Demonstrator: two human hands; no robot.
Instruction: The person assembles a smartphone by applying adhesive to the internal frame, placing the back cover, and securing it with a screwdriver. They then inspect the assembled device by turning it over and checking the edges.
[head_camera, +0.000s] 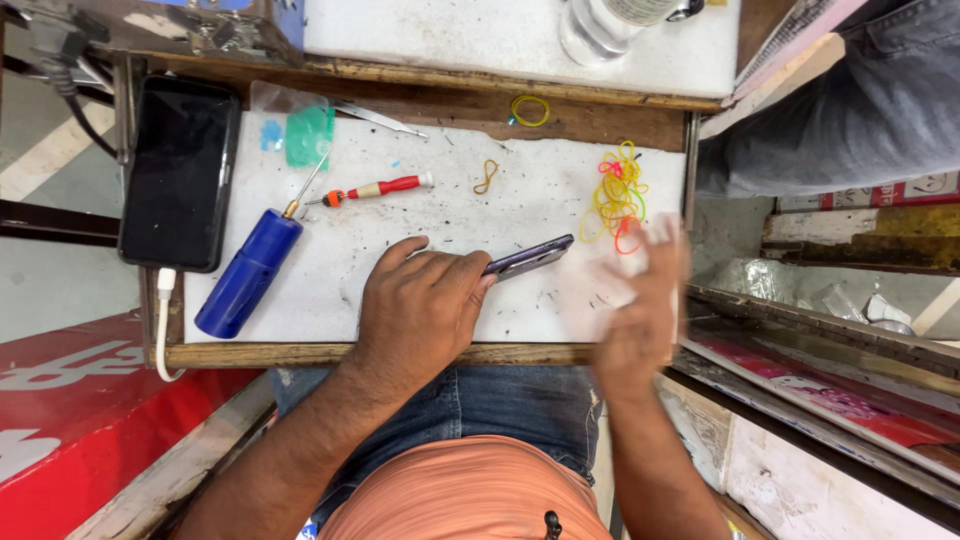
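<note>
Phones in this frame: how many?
2. A black phone lies at the tray's left edge, cable plugged in. The left hand holds a dark phone on edge mid-tray. Others may be hidden.

This looks like a small phone-repair stall: a worn wooden bench (330, 353) topped with a scuffed white foam pad (440, 215) carries a red precision screwdriver (378, 188), a blue-handled tool (248, 272), tweezers (375, 118), loose rubber bands (617, 197) and a charging smartphone (180, 170).

Orange shirt, blue jeans, bare forearms
</note>
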